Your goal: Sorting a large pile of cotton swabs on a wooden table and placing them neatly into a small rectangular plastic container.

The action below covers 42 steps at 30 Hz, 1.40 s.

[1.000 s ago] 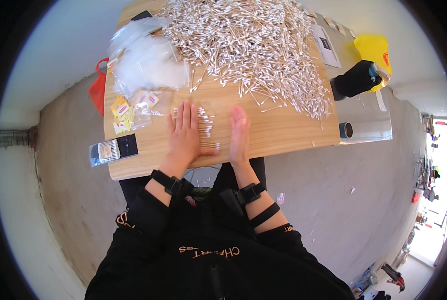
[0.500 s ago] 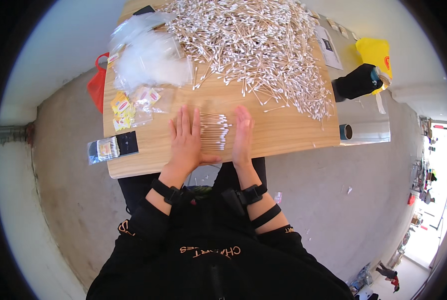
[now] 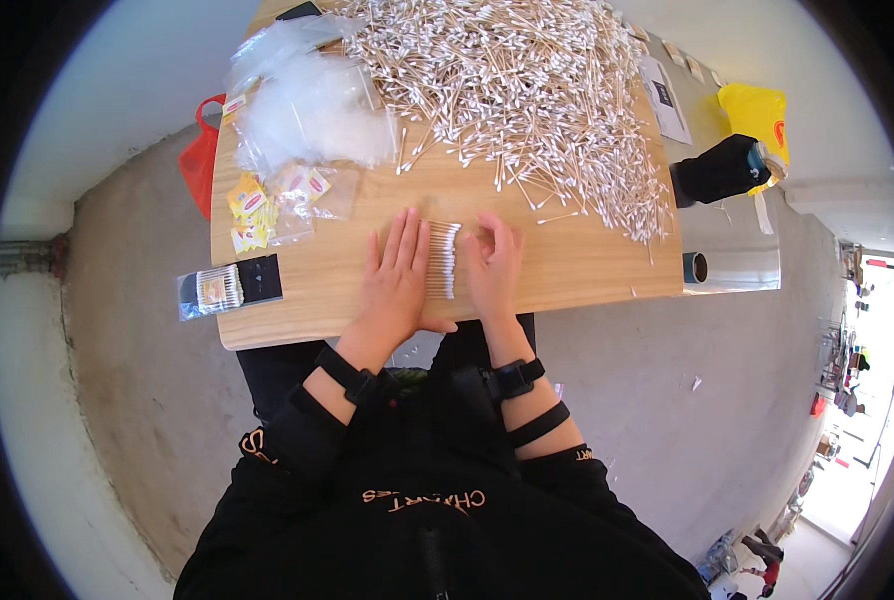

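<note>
Swab row: on the table, near its front edge, between the two hands. Sticks lie side by side, roughly parallel, white tips lined up toward the right.

Left hand: flat, palm down, fingers straight and close together, thumb stuck out below the row. Its edge is right at the stick ends; can't tell if any sticks run under it. Right hand: fingers curled in, narrow, just beside the white tips. Can't tell if it pinches anything.

Beyond the hands, big loose swab pile over the far part of the table. Left of it, clear bags in a heap; nearer, yellow cards. Packed pouch at the front left corner, swabs inside. Red bag off the left side. Right side: white sheet, yellow bag, short tube.
</note>
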{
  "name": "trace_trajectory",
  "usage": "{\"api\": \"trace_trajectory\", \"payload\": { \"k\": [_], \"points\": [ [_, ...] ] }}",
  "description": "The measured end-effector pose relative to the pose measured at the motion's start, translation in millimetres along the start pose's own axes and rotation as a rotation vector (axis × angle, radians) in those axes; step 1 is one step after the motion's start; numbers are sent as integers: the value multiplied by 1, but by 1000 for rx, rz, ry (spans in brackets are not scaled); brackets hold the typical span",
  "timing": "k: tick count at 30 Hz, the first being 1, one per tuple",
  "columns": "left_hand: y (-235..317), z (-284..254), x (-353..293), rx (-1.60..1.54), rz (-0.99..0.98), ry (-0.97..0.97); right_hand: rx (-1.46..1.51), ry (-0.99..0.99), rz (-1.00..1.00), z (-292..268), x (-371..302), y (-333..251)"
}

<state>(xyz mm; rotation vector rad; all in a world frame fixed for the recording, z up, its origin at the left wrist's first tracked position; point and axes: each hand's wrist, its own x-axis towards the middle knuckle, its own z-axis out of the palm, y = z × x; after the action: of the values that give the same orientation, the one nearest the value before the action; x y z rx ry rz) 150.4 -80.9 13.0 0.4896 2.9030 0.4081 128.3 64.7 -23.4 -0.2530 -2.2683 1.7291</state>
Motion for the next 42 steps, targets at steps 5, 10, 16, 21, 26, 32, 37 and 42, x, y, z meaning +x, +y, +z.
{"api": "trace_trajectory", "payload": {
  "k": [5, 10, 16, 21, 26, 32, 37, 42],
  "points": [
    [3, -5, 8, 46, -2, -71, -349, -50, -186, -2, 17, -3],
    [-3, -3, 0, -41, -16, -28, -332, -100, -14, -1, 21, -8],
    [-15, 6, 3, -192, 24, 100, 201, -47, 52, 15, 15, 18],
    [-10, 11, 1, -132, 83, 91, 186, -236, 4, 31, 8, 3],
    [-8, 3, -3, -104, -24, 80, 682, -88, 191, 18, 8, 7],
    [2, 0, 13, -31, -15, -5, 578, -133, 143, 17, 8, -1],
    [4, -2, 10, -37, 9, -42, 382, -38, 152, 0, 2, 0],
    [2, 3, 4, -92, 12, -21, -424, 110, -95, -59, 27, 21]
  ]
}}
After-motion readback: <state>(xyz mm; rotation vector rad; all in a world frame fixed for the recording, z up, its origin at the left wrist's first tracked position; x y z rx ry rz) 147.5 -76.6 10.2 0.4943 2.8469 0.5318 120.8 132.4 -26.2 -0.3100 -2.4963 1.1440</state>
